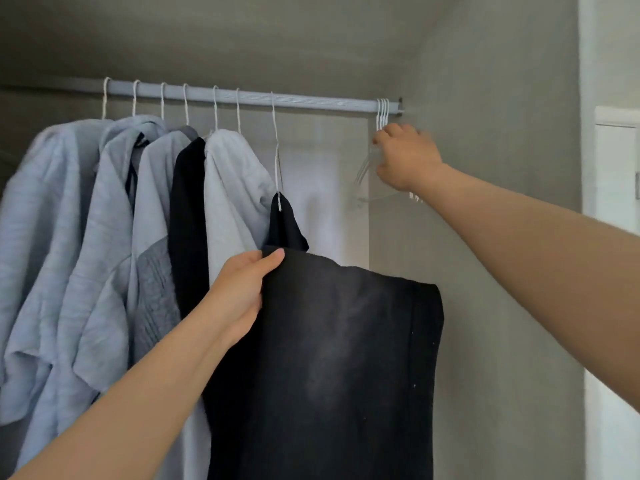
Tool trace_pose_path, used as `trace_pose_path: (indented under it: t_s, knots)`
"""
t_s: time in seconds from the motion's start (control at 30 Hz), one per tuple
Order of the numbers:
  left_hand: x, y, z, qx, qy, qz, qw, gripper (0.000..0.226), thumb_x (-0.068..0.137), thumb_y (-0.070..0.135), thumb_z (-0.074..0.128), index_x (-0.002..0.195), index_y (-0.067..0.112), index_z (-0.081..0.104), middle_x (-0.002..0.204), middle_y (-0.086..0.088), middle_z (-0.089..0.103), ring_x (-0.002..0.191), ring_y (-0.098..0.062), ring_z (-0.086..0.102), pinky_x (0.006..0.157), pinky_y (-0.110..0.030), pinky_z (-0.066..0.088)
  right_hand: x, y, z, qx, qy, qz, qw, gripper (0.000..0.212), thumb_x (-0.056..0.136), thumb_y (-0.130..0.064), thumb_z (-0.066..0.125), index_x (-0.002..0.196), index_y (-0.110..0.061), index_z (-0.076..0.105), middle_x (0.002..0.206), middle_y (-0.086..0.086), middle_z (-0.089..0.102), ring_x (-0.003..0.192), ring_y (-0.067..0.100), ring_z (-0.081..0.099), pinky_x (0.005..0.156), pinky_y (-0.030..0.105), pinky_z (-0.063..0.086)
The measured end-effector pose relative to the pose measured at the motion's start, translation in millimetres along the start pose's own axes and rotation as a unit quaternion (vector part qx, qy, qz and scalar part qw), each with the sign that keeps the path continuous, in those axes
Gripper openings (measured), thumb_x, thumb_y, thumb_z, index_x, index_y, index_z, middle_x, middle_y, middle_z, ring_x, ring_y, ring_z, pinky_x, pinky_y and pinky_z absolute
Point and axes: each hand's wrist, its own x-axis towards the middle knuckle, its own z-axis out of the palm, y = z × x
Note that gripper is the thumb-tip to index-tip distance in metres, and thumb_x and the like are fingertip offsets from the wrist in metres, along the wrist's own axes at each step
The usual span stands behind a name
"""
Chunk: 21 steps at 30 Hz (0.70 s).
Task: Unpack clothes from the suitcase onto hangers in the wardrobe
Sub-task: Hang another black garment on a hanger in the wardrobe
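A person's left hand (242, 292) pinches the top edge of a black garment (332, 368), thumb in front and fingers behind the cloth, so that the soft, matte fabric hangs in a broad flat panel below and to the right of the hand, flecked with pale lint. The right hand (407, 157), arm stretched up and forward, is closed around a bunch of thin empty white hangers (381, 114) whose hooks sit at the far right end of the pale ribbed rail (311, 102); their lower frames blur beneath the fingers. Left of that hand, across a bare stretch of rail, a small black piece (285, 226) dangles from a wire hanger just above the left thumb. Farther left, beyond the left hand, a row of pale grey-blue shirts (69, 237), soft and crumpled, hangs shoulder to shoulder with a narrow black item (188, 220) between them. Grey, finely textured wardrobe walls (502, 168) enclose the scene.
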Motion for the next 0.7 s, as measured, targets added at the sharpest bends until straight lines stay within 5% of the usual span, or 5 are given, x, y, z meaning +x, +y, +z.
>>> trace_pose_path:
  t_s: [0.2,0.53,0.7]
  knots:
    - [34.5,25.2,2.5,0.019,0.025,0.04,0.999,0.018,0.096,0.018,0.056,0.095,0.008,0.07,0.092,-0.005,0.075,0.08,-0.012,0.072,0.062,-0.02,0.055,25.4,11.7,22.3,-0.094,-0.052,0.084,0.991,0.049,0.089,-0.014,0.053,0.136,-0.007,0.039,0.137,0.018,0.043,0.128,0.035,0.041,0.1,0.043,0.037]
    - [57.6,22.7,-12.5,0.034,0.02,0.032,0.999,0.022,0.096,0.017,0.055,0.106,0.003,0.068,0.101,-0.008,0.074,0.094,-0.018,0.07,0.078,-0.027,0.055,33.1,23.6,24.5,-0.145,-0.058,0.084,0.984,0.034,0.09,0.007,0.047,0.122,0.004,0.057,0.126,0.023,0.057,0.115,0.04,0.056,0.09,0.044,0.047]
    - [60.0,22.6,-15.7,0.029,0.021,0.03,0.999,0.018,0.097,0.015,0.054,0.098,0.006,0.069,0.097,-0.006,0.074,0.087,-0.013,0.071,0.071,-0.023,0.054,35.0,19.6,21.3,-0.095,-0.033,0.095,0.99,0.035,0.086,0.015,0.047,0.12,0.009,0.055,0.123,0.028,0.055,0.114,0.044,0.055,0.09,0.046,0.046]
